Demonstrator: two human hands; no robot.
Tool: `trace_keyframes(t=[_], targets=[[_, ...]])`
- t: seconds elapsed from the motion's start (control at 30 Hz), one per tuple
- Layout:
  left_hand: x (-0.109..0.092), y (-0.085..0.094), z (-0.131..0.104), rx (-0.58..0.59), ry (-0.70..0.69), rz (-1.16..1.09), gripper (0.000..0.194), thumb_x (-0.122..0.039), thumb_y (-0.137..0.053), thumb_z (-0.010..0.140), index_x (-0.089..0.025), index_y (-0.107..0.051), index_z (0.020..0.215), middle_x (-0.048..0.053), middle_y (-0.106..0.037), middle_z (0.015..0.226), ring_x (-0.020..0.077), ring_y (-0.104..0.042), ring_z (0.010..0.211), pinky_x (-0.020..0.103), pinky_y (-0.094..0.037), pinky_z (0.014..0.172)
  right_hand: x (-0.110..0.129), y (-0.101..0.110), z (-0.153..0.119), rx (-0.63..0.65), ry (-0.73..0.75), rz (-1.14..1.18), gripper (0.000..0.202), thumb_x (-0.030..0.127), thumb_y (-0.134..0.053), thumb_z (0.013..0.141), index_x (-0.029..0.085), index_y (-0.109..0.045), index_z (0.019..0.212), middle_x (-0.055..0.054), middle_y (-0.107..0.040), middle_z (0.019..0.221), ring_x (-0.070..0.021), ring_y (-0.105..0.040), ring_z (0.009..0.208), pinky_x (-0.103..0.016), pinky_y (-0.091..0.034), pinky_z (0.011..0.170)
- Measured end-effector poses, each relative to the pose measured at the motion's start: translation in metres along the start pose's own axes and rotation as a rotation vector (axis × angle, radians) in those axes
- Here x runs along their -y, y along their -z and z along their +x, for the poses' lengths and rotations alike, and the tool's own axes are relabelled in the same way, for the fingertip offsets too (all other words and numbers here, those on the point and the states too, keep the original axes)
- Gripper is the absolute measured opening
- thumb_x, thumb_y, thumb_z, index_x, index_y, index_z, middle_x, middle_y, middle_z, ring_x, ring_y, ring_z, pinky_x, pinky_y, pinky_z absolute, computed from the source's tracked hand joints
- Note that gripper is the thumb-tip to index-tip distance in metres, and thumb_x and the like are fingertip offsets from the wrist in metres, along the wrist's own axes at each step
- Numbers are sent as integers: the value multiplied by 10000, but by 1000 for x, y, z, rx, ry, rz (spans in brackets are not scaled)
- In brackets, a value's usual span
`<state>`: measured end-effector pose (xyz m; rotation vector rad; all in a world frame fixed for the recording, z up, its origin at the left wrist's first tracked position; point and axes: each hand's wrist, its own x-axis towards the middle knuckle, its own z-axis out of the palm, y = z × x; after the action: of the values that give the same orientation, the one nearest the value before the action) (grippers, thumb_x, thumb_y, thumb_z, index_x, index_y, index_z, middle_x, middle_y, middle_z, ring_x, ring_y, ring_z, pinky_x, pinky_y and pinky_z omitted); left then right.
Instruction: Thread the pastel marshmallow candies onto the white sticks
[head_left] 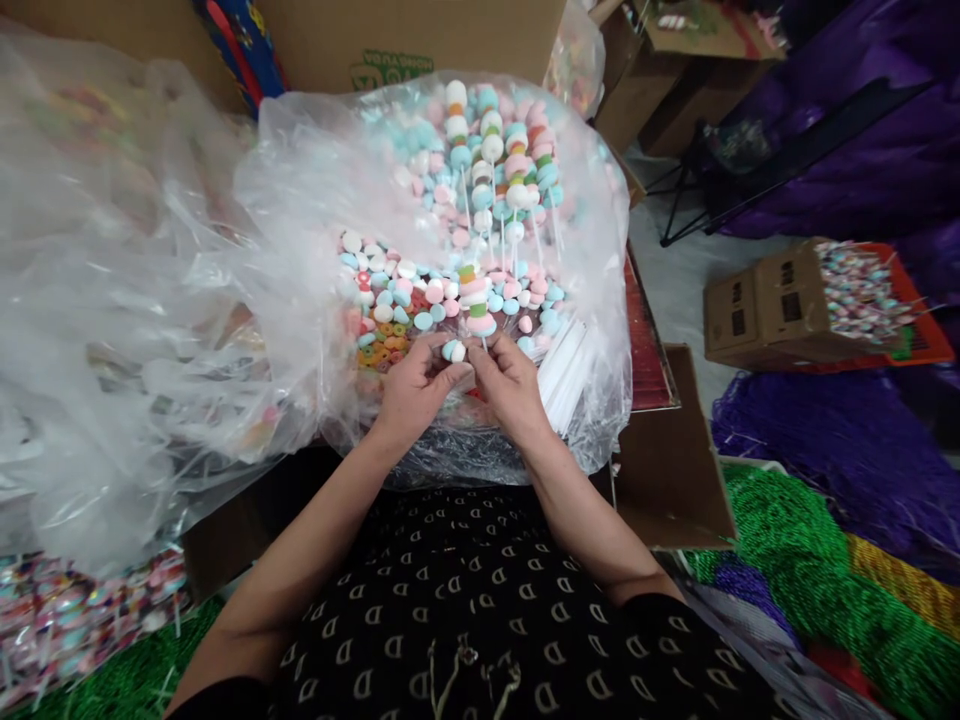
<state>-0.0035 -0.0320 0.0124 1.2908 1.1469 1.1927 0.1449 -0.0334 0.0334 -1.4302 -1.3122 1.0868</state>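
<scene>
My left hand (420,385) pinches a small blue and white marshmallow (453,351) between thumb and finger. Close beside it, my right hand (508,380) grips the white stick of a candy skewer (477,300), threaded with pink, white, green and orange pieces and held upright. Loose pink, blue and white marshmallows (397,275) lie just beyond my hands. Ring-shaped gummies (384,345) are scattered near my left fingers. A bundle of white sticks (564,370) lies right of my right hand. Several filled candy skewers (516,165) rest on the marshmallow pile at the back.
Clear plastic bags (150,250) crowd the left side. A large cardboard box (435,40) stands behind the pile. An open carton (667,450) is at lower right. On the floor to the right are a box of wrapped candies (862,290) and green tinsel (810,570).
</scene>
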Motion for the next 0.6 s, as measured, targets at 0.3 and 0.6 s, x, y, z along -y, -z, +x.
trace_keyframes(t=[0.3, 0.6], targets=[[-10, 5, 8, -136, 112, -134, 235, -432, -721, 956, -223, -741, 1062, -1, -757, 795, 151, -696, 690, 286, -580, 687, 16, 11, -19, 72, -49, 227, 382, 606, -607, 992, 232, -684, 985, 21, -676, 762, -93, -453, 486, -259, -381, 476], [-16, 11, 21, -93, 228, -559, 379, -458, -970, 725, -223, -800, 970, 13, -790, 854, 146, -716, 741, 280, -611, 726, 15, 37, -61, 305, -96, 50, 400, 554, -569, 1024, 200, -702, 893, 70, -515, 494, -113, -437, 457, -264, -403, 533]])
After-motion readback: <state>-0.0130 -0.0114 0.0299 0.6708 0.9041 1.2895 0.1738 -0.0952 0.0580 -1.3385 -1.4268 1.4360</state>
